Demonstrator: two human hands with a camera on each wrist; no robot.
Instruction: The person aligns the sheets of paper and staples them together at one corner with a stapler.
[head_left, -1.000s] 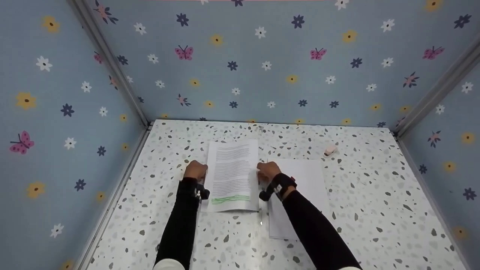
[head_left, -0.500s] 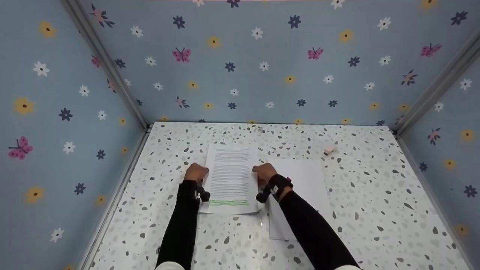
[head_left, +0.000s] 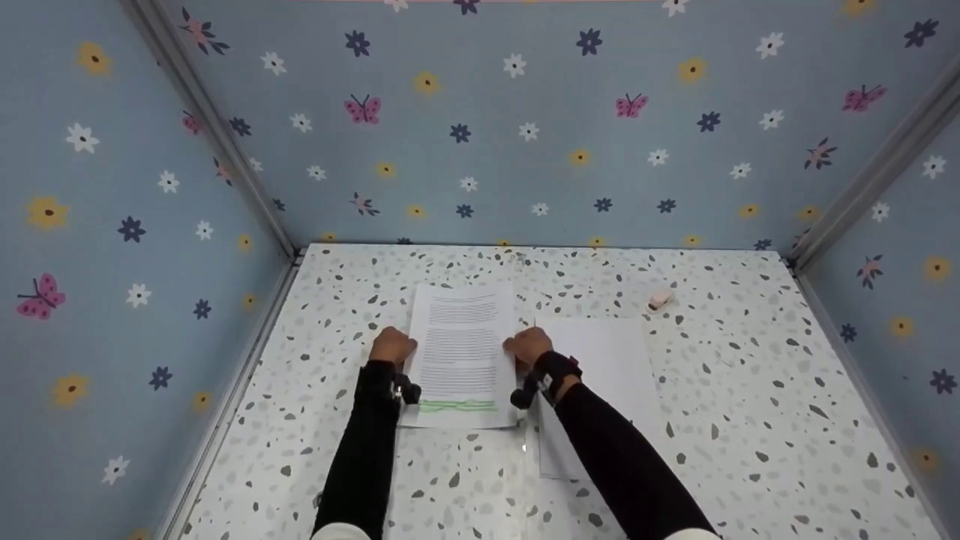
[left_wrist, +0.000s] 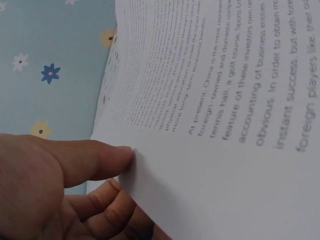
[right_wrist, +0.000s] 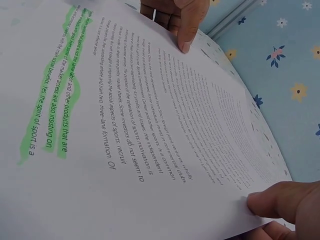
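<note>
A printed sheet of paper [head_left: 461, 352] lies before me, its lowest lines marked with green highlighter. My left hand [head_left: 393, 345] pinches its left edge, thumb on top and fingers curled beneath, as the left wrist view shows. At the opposite edge my right hand [head_left: 529, 345] grips the sheet the same way; in the right wrist view the thumb [right_wrist: 270, 200] presses on the print side. Between the hands the paper [right_wrist: 130, 150] bows slightly. A blank white sheet [head_left: 600, 360] lies to the right, partly covered by my right forearm.
A small pale pink object [head_left: 660, 300] sits on the speckled tabletop [head_left: 750, 390], beyond the blank sheet's upper right corner. Blue walls [head_left: 480, 150] with flowers and butterflies close off the table's back and both sides.
The printed sheet has shifted slightly toward me and its near edge has straightened. My right hand has moved a little left and down with it; both hands keep their hold.
</note>
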